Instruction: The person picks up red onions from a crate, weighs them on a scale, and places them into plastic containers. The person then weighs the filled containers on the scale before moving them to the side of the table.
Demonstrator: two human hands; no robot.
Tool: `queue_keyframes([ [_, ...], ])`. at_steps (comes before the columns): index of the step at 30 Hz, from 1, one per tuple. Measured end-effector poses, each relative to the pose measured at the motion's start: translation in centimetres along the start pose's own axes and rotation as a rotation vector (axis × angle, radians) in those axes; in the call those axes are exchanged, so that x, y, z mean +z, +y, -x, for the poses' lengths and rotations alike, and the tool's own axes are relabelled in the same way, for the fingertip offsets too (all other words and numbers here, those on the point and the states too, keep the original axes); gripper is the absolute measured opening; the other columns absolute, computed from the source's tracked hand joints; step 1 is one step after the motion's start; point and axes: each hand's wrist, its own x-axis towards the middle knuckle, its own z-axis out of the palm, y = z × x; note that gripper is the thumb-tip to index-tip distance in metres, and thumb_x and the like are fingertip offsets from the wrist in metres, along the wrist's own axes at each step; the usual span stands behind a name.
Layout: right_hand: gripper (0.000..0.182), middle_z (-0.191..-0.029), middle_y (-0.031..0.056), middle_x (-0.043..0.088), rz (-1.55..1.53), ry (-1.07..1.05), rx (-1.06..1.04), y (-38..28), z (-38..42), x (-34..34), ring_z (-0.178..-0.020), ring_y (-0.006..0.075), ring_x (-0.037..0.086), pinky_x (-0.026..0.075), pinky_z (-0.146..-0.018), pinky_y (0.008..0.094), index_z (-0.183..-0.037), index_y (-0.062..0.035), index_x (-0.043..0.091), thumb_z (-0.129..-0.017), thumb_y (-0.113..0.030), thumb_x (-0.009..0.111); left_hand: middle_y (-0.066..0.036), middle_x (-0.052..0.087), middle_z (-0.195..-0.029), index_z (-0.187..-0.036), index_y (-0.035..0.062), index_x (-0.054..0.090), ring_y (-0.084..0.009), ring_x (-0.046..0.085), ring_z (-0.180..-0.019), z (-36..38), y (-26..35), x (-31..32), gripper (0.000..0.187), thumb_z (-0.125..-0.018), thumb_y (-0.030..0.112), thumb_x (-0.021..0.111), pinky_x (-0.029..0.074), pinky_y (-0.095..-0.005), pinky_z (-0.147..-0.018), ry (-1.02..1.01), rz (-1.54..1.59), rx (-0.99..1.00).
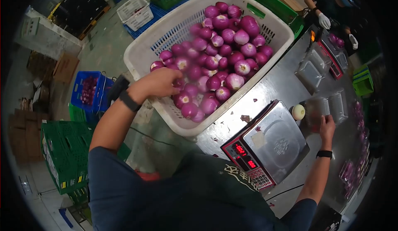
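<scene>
My left hand [166, 82] reaches into the near left part of a large white plastic basket [137, 61] heaped with peeled red onions [224, 48]. Its fingers curl around a red onion [179, 83], mostly hidden by them. On the right, my right hand [327, 127] pinches the near edge of a clear plastic clamshell box [327, 108], which is open on the steel table. A pale peeled onion [298, 112] lies between that box and a digital scale [275, 142]. The scale's pan carries no onion, and its red display is lit.
Across the steel table [265, 94], a co-worker's gloved hand [324, 21] is near a second scale [331, 61] and more clear boxes [311, 71]. Onion skins [352, 177] line the right edge. Green crates [68, 152] and a blue crate [88, 91] stand at left.
</scene>
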Motion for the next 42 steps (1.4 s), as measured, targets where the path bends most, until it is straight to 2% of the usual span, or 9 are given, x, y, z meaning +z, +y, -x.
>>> queue_keyframes([
  [3, 0.031, -0.076, 0.0114, 0.066, -0.136, 0.024, 0.187, -0.4, -0.3, -0.4, -0.069, 0.018, 0.056, 0.05, -0.071, 0.0359, -0.084, 0.0008, 0.059, -0.089, -0.021, 0.08, -0.019, 0.071, -0.107, -0.117, 0.0047, 0.068, -0.0388, 0.069, -0.102, -3.8, -1.1, 2.4, 0.048, -0.072, 0.017, 0.082, 0.056, -0.0466, -0.085, -0.19, -0.192, 0.039],
  [6, 0.03, -0.072, 0.0105, 0.065, 0.094, 0.14, 0.217, -3.2, 0.4, -1.7, -0.069, 0.0155, 0.055, 0.05, -0.07, 0.0346, -0.082, 0.0004, 0.057, -0.089, -0.017, 0.08, -0.018, 0.072, -0.111, -0.122, 0.0085, 0.069, -0.0375, 0.069, -0.106, -6.5, -1.3, 5.3, 0.056, -0.069, 0.019, 0.084, 0.057, -0.0473, -0.087, -0.397, -0.368, 0.025],
  [11, 0.03, -0.075, 0.0119, 0.055, -0.045, 0.053, -0.248, -10.6, 10.1, -2.5, -0.07, 0.0324, 0.058, 0.047, -0.063, 0.0406, -0.079, -0.0058, 0.055, -0.075, -0.01, 0.085, -0.013, 0.073, -0.12, -0.142, 0.0153, 0.058, -0.0316, 0.07, -0.113, -9.7, 0.2, 7.3, 0.09, -0.062, 0.03, 0.094, 0.058, -0.0451, -0.088, -0.813, -0.565, -0.013],
  [15, 0.034, -0.073, 0.0152, 0.055, -0.079, -0.28, -0.18, -16.3, 18.6, -2.4, -0.069, 0.0373, 0.058, 0.047, -0.063, 0.0458, -0.075, -0.0064, 0.052, -0.068, -0.008, 0.085, -0.013, 0.07, -0.127, -0.147, 0.0172, 0.055, -0.0307, 0.068, -0.118, -11.2, -1.3, 9.2, 0.099, -0.058, 0.036, 0.097, 0.057, -0.0453, -0.091, -0.915, -0.571, 0.028],
  [21, 0.041, -0.09, 0.0141, 0.069, -0.227, -0.439, -0.176, -23.5, 20.5, -3.8, -0.084, 0.0319, 0.068, 0.054, -0.074, 0.0407, -0.095, -0.0026, 0.069, -0.065, -0.018, 0.092, -0.021, 0.056, -0.132, -0.141, 0.0137, 0.058, -0.0377, 0.063, -0.118, -10.6, -1.0, 7.8, 0.097, -0.051, 0.019, 0.094, 0.056, -0.0442, -0.093, -0.72, -0.546, 0.087],
  [26, 0.041, -0.092, 0.0093, 0.067, -0.409, -0.272, -0.057, -26.5, 18.0, -3.5, -0.082, 0.0205, 0.063, 0.051, -0.075, 0.0324, -0.106, -0.0024, 0.068, -0.073, -0.014, 0.089, -0.018, 0.059, -0.125, -0.135, 0.0099, 0.06, -0.034, 0.066, -0.109, -11.4, -1.9, 1.8, 0.087, -0.052, 0.009, 0.089, 0.057, -0.0423, -0.091, -0.268, 0.128, 0.084],
  [35, 0.083, -0.131, 0.0154, 0.062, -0.584, -0.08, -0.499, -39.9, 11.7, -2.1, -0.109, 0.027, 0.067, 0.055, -0.091, 0.0337, -0.142, -0.0017, 0.054, -0.068, -0.007, 0.09, -0.016, 0.067, -0.116, -0.14, -0.0057, 0.047, -0.0189, 0.068, -0.099, -8.5, 11.2, -1.7, 0.086, -0.075, 0.031, 0.09, 0.057, -0.0296, -0.082, -0.421, 0.938, 0.315],
  [40, 0.072, -0.12, 0.0142, 0.067, -0.967, -0.214, -0.125, -36.8, 12.9, -2.1, -0.106, 0.0222, 0.069, 0.056, -0.095, 0.0354, -0.137, -0.0012, 0.057, -0.072, -0.01, 0.087, -0.012, 0.07, -0.1, -0.141, -0.0057, 0.048, -0.015, 0.064, -0.08, -9.2, 11.9, -2.1, 0.083, -0.085, 0.045, 0.082, 0.053, -0.0286, -0.066, -0.478, 0.798, 0.281],
  [42, 0.069, -0.114, 0.015, 0.069, -1.033, -0.132, 0.093, -32.8, 13.9, -2.0, -0.094, 0.0235, 0.072, 0.059, -0.082, 0.0325, -0.136, 0.0004, 0.057, -0.076, -0.016, 0.084, -0.009, 0.072, -0.093, -0.12, -0.002, 0.067, -0.0139, 0.065, -0.079, -11.8, 8.5, -0.9, 0.056, -0.089, 0.044, 0.078, 0.053, -0.0298, -0.07, -0.216, 0.681, 0.283],
])
